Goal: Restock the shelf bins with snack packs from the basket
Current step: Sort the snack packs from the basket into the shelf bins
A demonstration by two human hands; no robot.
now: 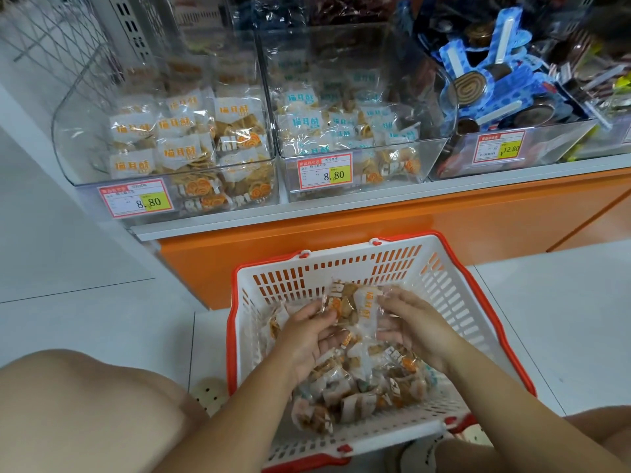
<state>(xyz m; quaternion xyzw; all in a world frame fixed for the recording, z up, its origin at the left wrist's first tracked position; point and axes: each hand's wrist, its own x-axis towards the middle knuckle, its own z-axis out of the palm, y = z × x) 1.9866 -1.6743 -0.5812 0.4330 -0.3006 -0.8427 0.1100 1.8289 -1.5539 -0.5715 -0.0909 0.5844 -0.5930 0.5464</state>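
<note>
Both hands sit low in the basket (341,271); your left hand (309,332) and right hand (415,327) curl around a bunch of orange-label snack packs (356,307), pressing it between them. Grip lightly, lift clear of the rim; matching labels suggest the left bin (82,138).

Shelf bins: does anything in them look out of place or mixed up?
Yes, mildly. The middle bin holds mostly teal-printed packs, but at least one orange-printed pack lies low at its front right, matching the stock in the left bin. Nothing looks spilled or torn.
</note>
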